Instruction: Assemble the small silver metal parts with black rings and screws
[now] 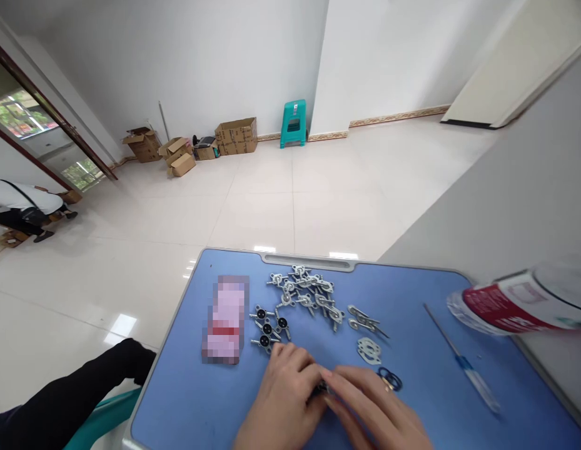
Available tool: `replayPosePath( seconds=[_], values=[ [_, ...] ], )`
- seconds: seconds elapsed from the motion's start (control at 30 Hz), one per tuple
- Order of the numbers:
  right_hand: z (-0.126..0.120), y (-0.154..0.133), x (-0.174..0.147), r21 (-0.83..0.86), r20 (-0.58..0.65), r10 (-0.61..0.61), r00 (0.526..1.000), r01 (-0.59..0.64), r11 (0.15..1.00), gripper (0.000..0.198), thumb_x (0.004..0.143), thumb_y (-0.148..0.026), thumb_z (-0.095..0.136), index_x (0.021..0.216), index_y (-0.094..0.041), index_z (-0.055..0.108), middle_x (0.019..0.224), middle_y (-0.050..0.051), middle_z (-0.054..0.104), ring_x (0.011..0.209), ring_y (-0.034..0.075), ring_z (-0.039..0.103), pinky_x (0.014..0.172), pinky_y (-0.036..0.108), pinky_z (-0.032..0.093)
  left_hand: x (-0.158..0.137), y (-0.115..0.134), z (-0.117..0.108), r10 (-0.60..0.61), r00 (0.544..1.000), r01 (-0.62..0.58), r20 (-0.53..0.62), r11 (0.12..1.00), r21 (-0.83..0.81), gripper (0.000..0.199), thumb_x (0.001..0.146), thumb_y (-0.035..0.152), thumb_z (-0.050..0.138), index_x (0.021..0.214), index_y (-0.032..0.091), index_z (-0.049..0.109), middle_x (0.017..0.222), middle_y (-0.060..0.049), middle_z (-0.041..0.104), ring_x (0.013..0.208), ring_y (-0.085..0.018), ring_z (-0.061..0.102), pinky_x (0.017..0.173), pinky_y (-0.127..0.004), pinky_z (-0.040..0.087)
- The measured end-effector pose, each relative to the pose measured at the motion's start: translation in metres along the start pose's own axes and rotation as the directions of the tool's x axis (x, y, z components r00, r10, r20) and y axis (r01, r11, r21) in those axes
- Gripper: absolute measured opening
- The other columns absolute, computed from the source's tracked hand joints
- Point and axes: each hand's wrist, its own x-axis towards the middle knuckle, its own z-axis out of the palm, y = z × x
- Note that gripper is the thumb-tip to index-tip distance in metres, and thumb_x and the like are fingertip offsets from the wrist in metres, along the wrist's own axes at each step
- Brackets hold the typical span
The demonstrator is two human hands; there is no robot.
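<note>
A small part (322, 387), mostly hidden, is held between the meeting fingers of the left hand (286, 392) and right hand (377, 400). Beyond them, metal fittings (307, 302) are spread toward the far edge of the desk (177, 375).

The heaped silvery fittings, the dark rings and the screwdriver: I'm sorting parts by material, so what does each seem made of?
Fittings: probably metal, with a silver-grey finish that catches light.
Rings: likely rubber, judging by the smooth dark loops, though plastic is possible.
Screwdriver: apparently a grey metal shaft and plastic handle, translucent with a blue collar.
</note>
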Motion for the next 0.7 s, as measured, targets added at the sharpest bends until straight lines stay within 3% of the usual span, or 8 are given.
replayPosePath(
  seconds=[0.2,0.43,0.57,0.7],
  values=[
    [-0.001,-0.011,0.01,0.062,-0.119,0.159,0.98,-0.152,0.986,0.037,0.093,-0.01,0.044,0.126,-0.022,0.058,0.093,0.007,0.069,0.082,0.016,0.066,0.072,0.025,0.056,0.004,0.003,-0.008,0.034,0.999,-0.034,-0.006,0.999,-0.036,0.013,0.09,0.016,0.056,0.098,0.021,0.064,0.095,-0.003,0.062,0.091,-0.018,0.053,0.085,-0.034,0.044],
    [-0.01,0.0,0.011,0.238,-0.235,0.44,0.867,-0.388,0.891,0.028,0.095,-0.025,0.045,0.121,-0.02,0.055,0.091,0.004,0.062,0.074,0.013,0.061,0.066,0.024,0.052,0.004,-0.001,-0.014,0.052,0.993,-0.059,-0.105,0.996,-0.062,0.016,0.087,0.018,0.059,0.101,0.02,0.067,0.093,-0.003,0.063,0.091,-0.018,0.056,0.083,-0.033,0.048],
    [-0.019,0.003,0.014,0.264,-0.176,0.497,0.85,-0.446,0.855,0.025,0.096,-0.025,0.035,0.113,-0.018,0.052,0.08,0.001,0.057,0.062,0.012,0.055,0.06,0.025,0.048,0.002,0.001,-0.014,0.086,0.99,-0.09,-0.116,0.996,-0.028,0.017,0.088,0.018,0.058,0.102,0.021,0.067,0.094,-0.003,0.063,0.091,-0.018,0.056,0.083,-0.032,0.049],
    [-0.021,0.002,0.014,0.107,0.061,0.382,0.922,-0.387,0.916,0.018,0.089,-0.017,0.042,0.099,-0.019,0.057,0.075,0.0,0.058,0.062,0.012,0.051,0.061,0.025,0.044,0.002,0.003,-0.013,0.14,0.985,-0.139,-0.098,0.99,0.012,0.016,0.088,0.018,0.057,0.1,0.021,0.067,0.094,-0.004,0.064,0.091,-0.018,0.057,0.082,-0.032,0.049]
  ],
)
